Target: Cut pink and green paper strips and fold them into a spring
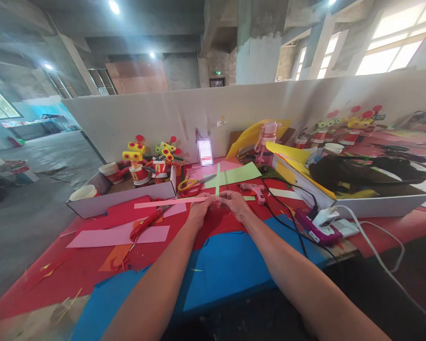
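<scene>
My left hand (pixel 200 209) is closed, pinching the end of a long pink paper strip (pixel 163 202) that points left. At its fingertips, my right hand (pixel 234 204) pinches the lower end of a narrow light green paper strip (pixel 218 177), which points away from me. The two ends meet between my hands; whether they are joined is hidden by the fingers. Scissors with yellow handles (pixel 188 185) lie just beyond my left hand, and red-handled scissors (pixel 147 225) rest on pink paper (pixel 120 237) to its left. A pink glue gun (pixel 257 193) lies right of my right hand.
Blue sheets (pixel 234 270) cover the front of the red table (pixel 67 265). Paper-cup figures (pixel 140 163) stand in a box (pixel 128 201) at left. At right are a purple power strip (pixel 317 227) with cables and a box holding a black bag (pixel 362 173). A lit phone (pixel 205 152) leans behind.
</scene>
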### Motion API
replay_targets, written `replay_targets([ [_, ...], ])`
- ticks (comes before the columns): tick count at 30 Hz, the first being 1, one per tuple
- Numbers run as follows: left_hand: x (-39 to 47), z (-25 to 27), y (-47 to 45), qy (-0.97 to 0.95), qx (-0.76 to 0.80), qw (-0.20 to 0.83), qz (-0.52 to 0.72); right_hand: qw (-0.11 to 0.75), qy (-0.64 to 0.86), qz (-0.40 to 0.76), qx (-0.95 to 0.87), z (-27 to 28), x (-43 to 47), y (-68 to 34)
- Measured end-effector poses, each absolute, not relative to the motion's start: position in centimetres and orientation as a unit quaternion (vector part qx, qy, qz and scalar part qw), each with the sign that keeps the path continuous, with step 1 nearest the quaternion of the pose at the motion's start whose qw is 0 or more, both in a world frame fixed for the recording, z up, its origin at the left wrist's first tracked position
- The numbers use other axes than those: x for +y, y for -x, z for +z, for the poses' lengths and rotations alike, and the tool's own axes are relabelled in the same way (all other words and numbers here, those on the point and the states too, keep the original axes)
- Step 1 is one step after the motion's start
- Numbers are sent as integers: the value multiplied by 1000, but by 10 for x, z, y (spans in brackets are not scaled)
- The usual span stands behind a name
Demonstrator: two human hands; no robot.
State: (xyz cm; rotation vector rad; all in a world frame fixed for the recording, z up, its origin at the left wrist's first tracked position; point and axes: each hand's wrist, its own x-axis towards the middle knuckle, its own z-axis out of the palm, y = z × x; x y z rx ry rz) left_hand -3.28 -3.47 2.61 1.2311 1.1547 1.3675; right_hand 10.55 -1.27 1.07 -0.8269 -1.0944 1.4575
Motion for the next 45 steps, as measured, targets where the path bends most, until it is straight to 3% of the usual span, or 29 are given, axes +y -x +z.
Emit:
replay_targets([
  [9, -30, 21, 35, -483, 457, 481, 571, 511, 365, 637, -447, 10, -13, -106],
  [17, -28, 20, 29, -493, 432, 493, 572, 573, 351, 610, -421, 11, -13, -99],
  [24, -22, 17, 37, -545, 483, 416, 545, 545, 335, 640, -425, 12, -14, -100],
  [33, -27, 20, 32, -503, 448, 470, 570, 581, 342, 631, -384, 9, -13, -95],
  [45, -28, 19, 35, -498, 457, 477, 561, 557, 355, 636, -398, 9, -14, -99],
])
